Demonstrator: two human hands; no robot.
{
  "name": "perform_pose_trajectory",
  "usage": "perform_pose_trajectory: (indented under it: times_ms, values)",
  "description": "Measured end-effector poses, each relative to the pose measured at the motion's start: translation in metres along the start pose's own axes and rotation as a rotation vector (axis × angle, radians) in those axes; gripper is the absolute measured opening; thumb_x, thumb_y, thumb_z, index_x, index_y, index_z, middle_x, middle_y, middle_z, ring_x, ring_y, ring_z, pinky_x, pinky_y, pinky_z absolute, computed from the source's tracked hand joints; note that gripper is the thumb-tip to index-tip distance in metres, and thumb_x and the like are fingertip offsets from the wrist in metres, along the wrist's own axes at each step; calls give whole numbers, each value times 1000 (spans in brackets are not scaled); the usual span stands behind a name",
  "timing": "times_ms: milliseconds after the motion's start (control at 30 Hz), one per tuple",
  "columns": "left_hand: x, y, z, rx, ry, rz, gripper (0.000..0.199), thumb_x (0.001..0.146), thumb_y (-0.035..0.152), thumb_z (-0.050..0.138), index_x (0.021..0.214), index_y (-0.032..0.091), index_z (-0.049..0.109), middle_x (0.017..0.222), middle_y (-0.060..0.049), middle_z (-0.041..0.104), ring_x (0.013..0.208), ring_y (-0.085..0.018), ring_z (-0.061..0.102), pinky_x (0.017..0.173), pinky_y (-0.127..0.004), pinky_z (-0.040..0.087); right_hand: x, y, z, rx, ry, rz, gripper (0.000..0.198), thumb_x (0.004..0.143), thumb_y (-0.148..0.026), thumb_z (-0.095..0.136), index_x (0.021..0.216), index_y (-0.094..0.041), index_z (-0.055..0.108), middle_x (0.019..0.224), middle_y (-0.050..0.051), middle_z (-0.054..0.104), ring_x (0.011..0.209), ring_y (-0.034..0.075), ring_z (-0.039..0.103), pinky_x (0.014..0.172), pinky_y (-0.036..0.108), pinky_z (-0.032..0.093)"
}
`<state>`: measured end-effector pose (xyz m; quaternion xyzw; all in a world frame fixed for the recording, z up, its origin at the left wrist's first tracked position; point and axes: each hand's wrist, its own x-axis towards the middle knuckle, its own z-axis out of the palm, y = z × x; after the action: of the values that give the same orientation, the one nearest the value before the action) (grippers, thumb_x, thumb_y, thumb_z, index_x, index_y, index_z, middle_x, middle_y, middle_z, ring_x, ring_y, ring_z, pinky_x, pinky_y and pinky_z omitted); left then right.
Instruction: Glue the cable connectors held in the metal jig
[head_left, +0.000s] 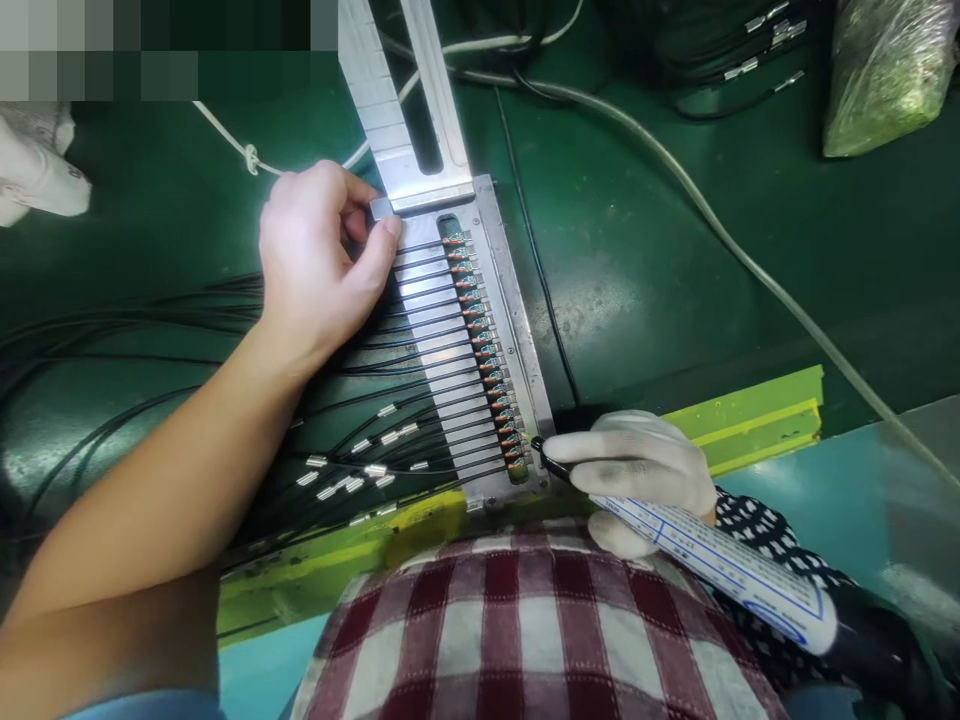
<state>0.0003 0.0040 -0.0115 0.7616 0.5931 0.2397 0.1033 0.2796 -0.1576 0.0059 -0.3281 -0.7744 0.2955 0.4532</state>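
Note:
My bare left hand [322,255] pinches a small metal tab at the upper left corner of a slotted metal fixture [439,350], thumb on top. Several black cables [420,310] lie across the fixture in its slots. Their stripped ends show orange and green wires with small metal connectors [491,350] in a row over the long opening. My right hand [645,465], in a white glove, grips a white tube [720,560] with blue print. Its black nozzle tip [537,443] is at the lower right of the connector row; whether it touches cannot be made out.
The fixture's hinged metal cover [450,110] stands raised at the far end. Loose cable ends with silver terminals [352,480] lie left of the fixture. A grey cable [675,170] crosses the green table [622,270]. A wrapped green bundle [889,75] sits top right.

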Motion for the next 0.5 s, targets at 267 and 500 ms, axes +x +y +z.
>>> perform_pose_trajectory:
  times_ms: [267, 500]
  values:
    - [0, 0, 0, -21, -2, -5, 13, 80, 27, 59, 87, 19, 52, 73, 1, 50, 83, -19, 56, 90, -44, 46, 5, -1, 0, -18, -5, 36, 8, 85, -26, 60, 89, -20, 63, 97, 9, 78, 58, 16, 68, 50, 30, 52]
    - [0, -2, 1, -13, -13, 15, 16, 82, 31, 55, 90, 18, 52, 73, 2, 47, 88, -20, 58, 95, -46, 45, 5, -1, 0, -5, -9, 44, 9, 86, -27, 59, 91, -20, 63, 97, 10, 78, 58, 17, 68, 51, 31, 52]
